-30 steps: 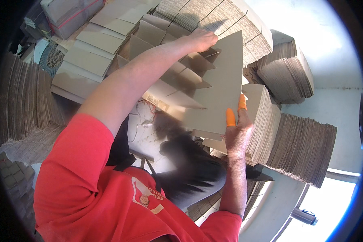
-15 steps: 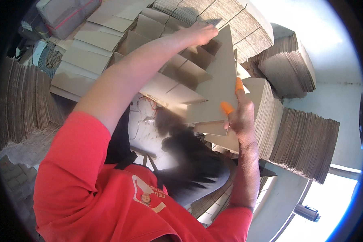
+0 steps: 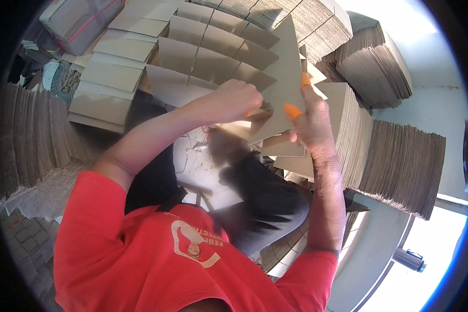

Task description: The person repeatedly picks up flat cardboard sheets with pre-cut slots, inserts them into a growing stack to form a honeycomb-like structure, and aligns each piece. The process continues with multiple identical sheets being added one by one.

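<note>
My right hand [image 3: 315, 120], with orange covers on two fingers, grips a broad cardboard sheet [image 3: 282, 78] standing on edge. My left hand [image 3: 237, 100] is closed over the right end of the nearest upright cardboard strip [image 3: 174, 86], close to the sheet's lower part; an orange fingertip cover peeks out beneath it, and the fingers' underside is hidden. Several slotted cardboard strips [image 3: 213, 58] stand in parallel rows, crossed by other pieces into a grid. Their right ends meet or nearly meet the sheet. Below the right hand, another small cardboard piece [image 3: 285, 148] shows.
Overlapping cardboard panels [image 3: 106, 80] lie left of the grid. Tall cardboard stacks stand at the left [image 3: 31, 135], far side [image 3: 317, 28] and right [image 3: 400, 161]. A grey box-like bundle [image 3: 80, 23] with a pink strap sits at the far left. My dark-trousered leg [image 3: 260, 213] is below the work.
My left hand has come from the sheet's far upper end toward me, to its lower end near the closest strip. My right hand stays on the sheet; the view has shifted slightly.
</note>
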Demonstrator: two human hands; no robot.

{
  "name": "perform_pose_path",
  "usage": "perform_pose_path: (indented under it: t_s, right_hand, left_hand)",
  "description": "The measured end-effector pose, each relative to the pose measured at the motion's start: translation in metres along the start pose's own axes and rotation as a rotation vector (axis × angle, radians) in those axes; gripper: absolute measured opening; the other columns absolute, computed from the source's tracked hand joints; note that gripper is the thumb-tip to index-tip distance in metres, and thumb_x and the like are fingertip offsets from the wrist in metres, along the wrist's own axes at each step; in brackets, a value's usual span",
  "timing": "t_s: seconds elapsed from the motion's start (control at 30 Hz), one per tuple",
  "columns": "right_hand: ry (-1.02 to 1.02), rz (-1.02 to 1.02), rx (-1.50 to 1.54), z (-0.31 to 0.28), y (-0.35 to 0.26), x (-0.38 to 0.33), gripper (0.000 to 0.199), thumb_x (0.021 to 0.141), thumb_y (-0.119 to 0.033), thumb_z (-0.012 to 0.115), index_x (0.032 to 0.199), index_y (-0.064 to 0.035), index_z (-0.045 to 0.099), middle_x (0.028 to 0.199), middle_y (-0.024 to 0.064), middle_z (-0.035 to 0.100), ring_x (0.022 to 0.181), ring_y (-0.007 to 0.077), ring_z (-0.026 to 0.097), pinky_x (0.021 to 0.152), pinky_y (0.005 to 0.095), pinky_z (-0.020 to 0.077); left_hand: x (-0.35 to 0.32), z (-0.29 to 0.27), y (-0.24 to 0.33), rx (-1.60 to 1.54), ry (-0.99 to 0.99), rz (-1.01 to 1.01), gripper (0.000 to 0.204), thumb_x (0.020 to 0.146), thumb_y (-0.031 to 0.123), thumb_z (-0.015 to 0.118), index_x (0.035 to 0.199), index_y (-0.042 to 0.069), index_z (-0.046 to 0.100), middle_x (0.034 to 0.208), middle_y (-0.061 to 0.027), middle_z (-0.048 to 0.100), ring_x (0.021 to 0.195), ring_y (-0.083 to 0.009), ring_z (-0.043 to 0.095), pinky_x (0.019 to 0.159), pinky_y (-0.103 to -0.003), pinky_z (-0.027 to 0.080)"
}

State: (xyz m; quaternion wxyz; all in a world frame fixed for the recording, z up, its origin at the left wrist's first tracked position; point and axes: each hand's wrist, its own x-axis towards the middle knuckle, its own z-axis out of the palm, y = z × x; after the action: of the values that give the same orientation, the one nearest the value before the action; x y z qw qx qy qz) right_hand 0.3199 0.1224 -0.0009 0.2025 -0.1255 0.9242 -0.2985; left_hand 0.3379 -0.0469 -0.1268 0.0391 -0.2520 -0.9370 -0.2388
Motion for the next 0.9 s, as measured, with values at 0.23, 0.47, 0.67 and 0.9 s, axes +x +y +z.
perform_pose_path:
  t_s: [0.23,0.47,0.67,0.9]
  right_hand:
    - [0.163,-0.335,-0.351,0.053,0.063,-0.025,0.048,0.083,-0.004,0.072,0.127,0.0030,0.054,0.078,0.0170,0.066,0.072,0.0183,0.068,0.064,0.0392,0.0536]
    - [0.907,0.084,-0.683,-0.034,0.195,-0.045,0.027,0.089,-0.016,0.065,0.112,-0.0014,0.062,0.103,0.0206,0.063,0.095,0.0371,0.062,0.080,0.0451,0.0524]
    - [0.632,0.214,-0.924,-0.020,0.235,-0.041,0.034,0.087,-0.025,0.067,0.107,0.0014,0.060,0.104,0.0199,0.057,0.101,0.0394,0.056,0.082,0.0478,0.0508]
    - [0.778,0.255,-0.686,-0.028,0.247,-0.032,0.035,0.082,-0.023,0.073,0.103,-0.0002,0.059,0.100,0.0199,0.064,0.097,0.0380,0.062,0.082,0.0466,0.0496]
  left_hand:
    - [0.008,-0.004,-0.002,-0.025,0.005,-0.002,0.003,0.074,0.007,0.067,0.074,0.005,0.066,0.073,-0.0171,0.065,0.077,-0.0362,0.066,0.065,-0.045,0.051]
    - [0.008,-0.001,0.005,-0.223,0.313,0.093,0.013,0.082,0.016,0.070,0.091,0.005,0.070,0.082,-0.0088,0.067,0.084,-0.0262,0.064,0.074,-0.038,0.052]
    - [0.051,0.011,0.046,0.024,0.149,0.226,0.005,0.077,0.007,0.068,0.074,0.004,0.064,0.071,-0.0077,0.062,0.084,-0.0228,0.059,0.077,-0.039,0.049]
    - [0.056,0.040,0.044,-0.166,-0.013,0.228,0.011,0.075,0.010,0.069,0.080,0.004,0.063,0.085,-0.0103,0.065,0.091,-0.0264,0.059,0.081,-0.043,0.047]
